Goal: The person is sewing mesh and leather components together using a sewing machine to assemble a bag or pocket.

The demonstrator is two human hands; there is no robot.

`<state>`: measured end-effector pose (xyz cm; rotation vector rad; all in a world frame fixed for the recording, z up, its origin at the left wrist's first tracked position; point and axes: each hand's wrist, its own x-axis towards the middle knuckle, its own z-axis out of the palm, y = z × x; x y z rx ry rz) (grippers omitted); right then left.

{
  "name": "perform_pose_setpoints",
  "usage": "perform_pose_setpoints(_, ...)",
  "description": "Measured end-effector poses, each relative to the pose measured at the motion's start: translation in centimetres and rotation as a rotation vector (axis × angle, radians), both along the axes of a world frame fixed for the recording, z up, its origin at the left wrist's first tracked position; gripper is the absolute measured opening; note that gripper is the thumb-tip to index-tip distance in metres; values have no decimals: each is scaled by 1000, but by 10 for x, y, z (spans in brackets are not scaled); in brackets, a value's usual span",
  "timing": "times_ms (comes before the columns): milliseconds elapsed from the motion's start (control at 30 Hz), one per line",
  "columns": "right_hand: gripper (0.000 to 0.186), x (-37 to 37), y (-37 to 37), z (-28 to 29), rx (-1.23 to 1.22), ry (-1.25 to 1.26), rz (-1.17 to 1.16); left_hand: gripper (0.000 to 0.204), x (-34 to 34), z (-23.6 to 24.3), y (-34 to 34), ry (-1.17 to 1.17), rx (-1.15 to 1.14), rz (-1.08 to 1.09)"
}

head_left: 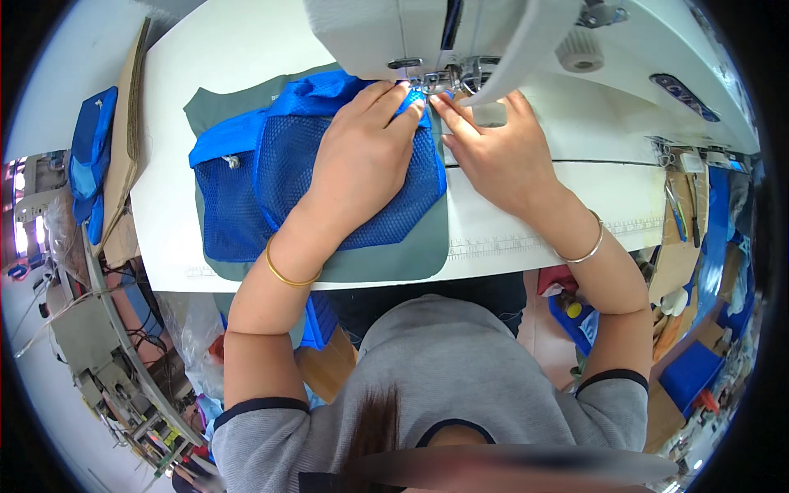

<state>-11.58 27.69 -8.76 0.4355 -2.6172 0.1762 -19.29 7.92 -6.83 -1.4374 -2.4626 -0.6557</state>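
Note:
A blue mesh piece with solid blue edging [345, 226] lies on a grey-green fabric panel [427, 255] on the white table. My left hand [362, 156] rests flat on the mesh, its fingers stretched forward close to the lit presser foot [434, 82] of a white sewing machine [362, 37]. Just right of the foot, my right hand [503, 160] lies with fingers spread, two fingertips at the blue fabric's edge. Both hands are open, pressing from above. A whitish cord end [231, 161] shows at the mesh's left part. The needle point cannot be made out.
A ruler strip [526, 242] runs along the table's near edge. At the right, tweezers [675, 211] lie on cardboard. To the left stand a cardboard sheet [127, 140] and a hanging blue fabric piece [92, 156]. A blue bin [692, 374] sits low on the right.

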Motion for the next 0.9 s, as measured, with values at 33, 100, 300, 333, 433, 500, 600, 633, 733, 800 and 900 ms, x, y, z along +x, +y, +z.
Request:
perform_pose_setpoints(33,14,2,-1,2,3,3,-7,23,0,-2,-2,9,41,16)
perform_pose_setpoints(100,28,12,-6,7,-206,-31,-52,22,-1,-1,-4,21,86,21)
perform_pose_setpoints(300,50,19,-23,34,-793,-598,-134,24,1,5,-5,80,141,19)
perform_pose_setpoints(333,48,17,-24,35,-795,-641,-145,22,3,10,-6,82,118,13)
perform_pose_setpoints(433,42,7,-21,24,-770,-739,-161,20,5,14,-1,131,62,-5)
perform_pose_setpoints(500,35,2,-27,22,-896,-824,-190,19,3,13,0,175,32,-11)
perform_pose_setpoints(600,27,1,-34,33,-1189,-1030,-265,20,-3,9,-1,183,11,-11)
perform_pose_setpoints(633,26,-1,-35,38,-1364,-1137,-319,17,-5,6,-3,158,33,-27)
perform_pose_setpoints(733,26,-2,-30,46,-1607,-1301,-366,17,-6,7,-8,87,55,-47)
perform_pose_setpoints(800,27,-2,-31,45,-1657,-1326,-356,19,-3,11,-11,40,54,-52)
perform_pose_setpoints(900,29,-2,-32,41,-1721,-1357,-365,25,4,14,-15,78,4,-89)
